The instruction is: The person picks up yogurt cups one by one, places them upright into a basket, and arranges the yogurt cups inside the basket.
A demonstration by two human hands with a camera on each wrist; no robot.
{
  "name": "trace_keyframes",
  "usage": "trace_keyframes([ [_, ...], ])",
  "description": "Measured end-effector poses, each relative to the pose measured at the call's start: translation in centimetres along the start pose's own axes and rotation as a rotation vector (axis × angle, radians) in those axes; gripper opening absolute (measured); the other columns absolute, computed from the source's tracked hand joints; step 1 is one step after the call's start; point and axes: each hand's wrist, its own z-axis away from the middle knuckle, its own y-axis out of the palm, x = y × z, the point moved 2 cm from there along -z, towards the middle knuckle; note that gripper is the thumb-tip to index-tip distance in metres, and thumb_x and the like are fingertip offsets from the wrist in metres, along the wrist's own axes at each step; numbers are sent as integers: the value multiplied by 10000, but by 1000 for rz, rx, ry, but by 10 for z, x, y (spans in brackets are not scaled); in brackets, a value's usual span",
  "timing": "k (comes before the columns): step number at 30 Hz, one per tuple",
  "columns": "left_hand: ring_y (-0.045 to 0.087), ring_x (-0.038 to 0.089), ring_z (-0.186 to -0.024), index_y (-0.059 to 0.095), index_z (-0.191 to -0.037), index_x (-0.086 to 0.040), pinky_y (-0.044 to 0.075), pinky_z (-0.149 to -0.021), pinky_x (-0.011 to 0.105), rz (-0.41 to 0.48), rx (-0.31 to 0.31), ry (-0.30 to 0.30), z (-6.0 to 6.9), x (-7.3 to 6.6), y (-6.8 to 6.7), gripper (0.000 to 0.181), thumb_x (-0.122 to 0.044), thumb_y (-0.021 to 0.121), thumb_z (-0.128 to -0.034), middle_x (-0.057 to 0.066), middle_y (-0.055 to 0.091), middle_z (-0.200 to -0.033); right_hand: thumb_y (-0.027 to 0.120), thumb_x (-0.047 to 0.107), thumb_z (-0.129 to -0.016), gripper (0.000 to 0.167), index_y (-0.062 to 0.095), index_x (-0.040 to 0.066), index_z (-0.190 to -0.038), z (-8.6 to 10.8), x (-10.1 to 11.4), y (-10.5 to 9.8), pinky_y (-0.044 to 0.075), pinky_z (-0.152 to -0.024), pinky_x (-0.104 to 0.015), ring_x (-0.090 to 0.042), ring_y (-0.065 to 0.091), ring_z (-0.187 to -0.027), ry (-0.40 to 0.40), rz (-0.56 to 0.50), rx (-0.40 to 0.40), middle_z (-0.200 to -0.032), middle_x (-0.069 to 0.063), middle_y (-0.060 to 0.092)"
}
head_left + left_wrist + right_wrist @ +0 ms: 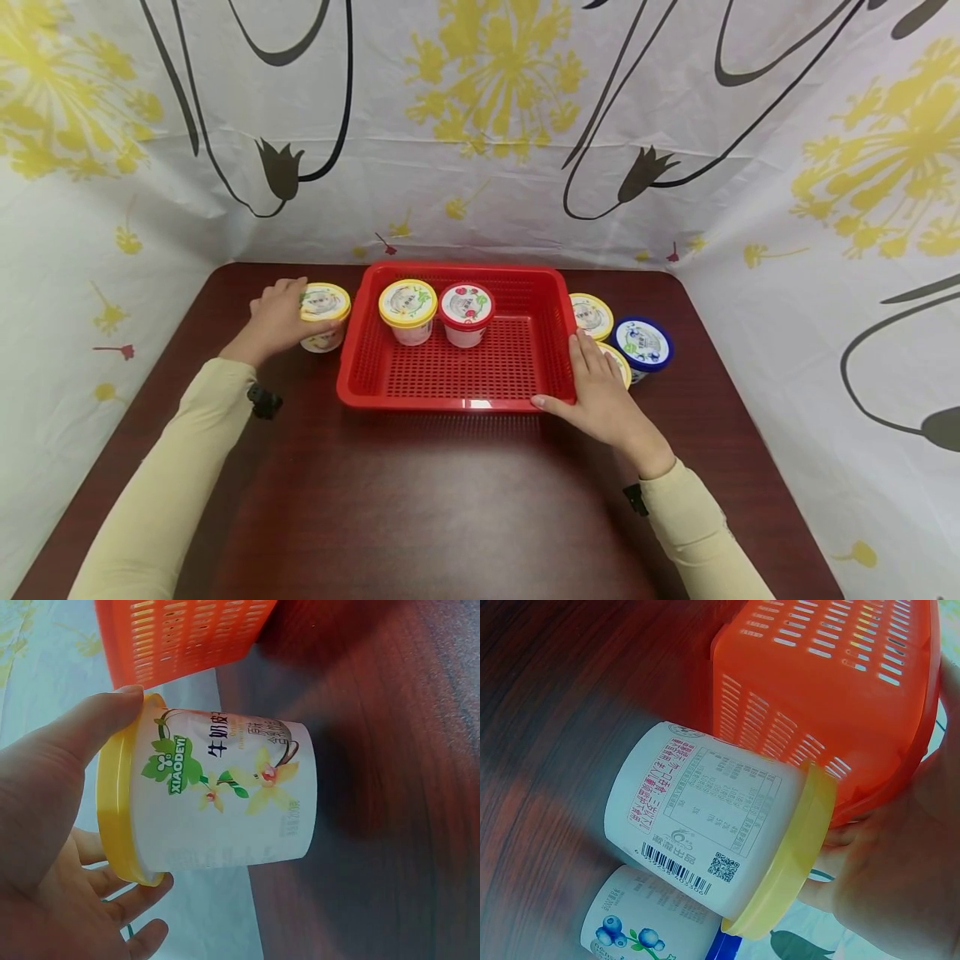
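Left of the red basket (457, 403), my left hand (273, 321) grips a yellow-lidded cup (325, 302) by its lid. In the left wrist view, the thumb and fingers of the hand (82, 802) lie on opposite sides of the lid of the upright cup (225, 795). My right hand (603, 404) rests on the basket's front right corner, fingers extended along the side rim and thumb on the front rim. Beside those fingers, in the right wrist view, another yellow-lidded cup (712, 825) stands close to the basket (810, 682).
Inside the basket, a yellow-lidded cup (408, 303) and a red-lidded cup (467, 307) stand side by side toward the back left. To its right are another yellow-lidded cup (591, 315) and a blue-lidded cup (642, 343). Patterned cloth (450, 192) hangs behind the table (420, 517).
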Motion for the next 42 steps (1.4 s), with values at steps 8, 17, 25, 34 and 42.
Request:
trace_keyframes([
  [8,354,492,-1229,299,-1474,99,324,-931,659,-40,10,-20,2,-1,-14,1039,-550,740,-793,344,388,-1380,565,759,-805,1184,39,47,-1592,0,0,0,140,-1211,-667,-376,62,-1549,-1,2,0,-1680,-159,40],
  [17,349,487,-1199,326,-1454,96,302,-894,638,-47,-27,-2,8,-10,-34,993,-530,735,-800,336,384,-1342,569,747,-815,1173,52,33,-1589,1,0,0,137,-1216,-658,-371,73,-1549,-11,2,-6,-1679,-164,44],
  [25,322,469,-1199,353,-1437,86,294,-876,600,-59,-84,8,11,-24,-49,967,-511,746,-787,328,375,-1322,561,757,-813,1180,38,39,-1590,0,-1,1,128,-1217,-659,-368,64,-1550,-7,3,0,-1680,-163,38],
  [34,327,498,-1223,368,-1430,79,290,-917,631,-60,-133,33,12,-41,-63,939,-492,743,-785,339,368,-1332,570,749,-814,1174,56,31,-1588,1,2,-1,126,-1223,-647,-365,59,-1554,-10,1,-6,-1679,-165,42],
  [42,313,476,-1256,376,-1447,66,280,-970,633,0,-144,62,9,-65,-70,949,-466,768,-766,331,366,-1361,575,746,-813,1175,58,31,-1588,2,2,-2,143,-1216,-654,-370,73,-1550,-13,-4,-8,-1678,-168,52],
])
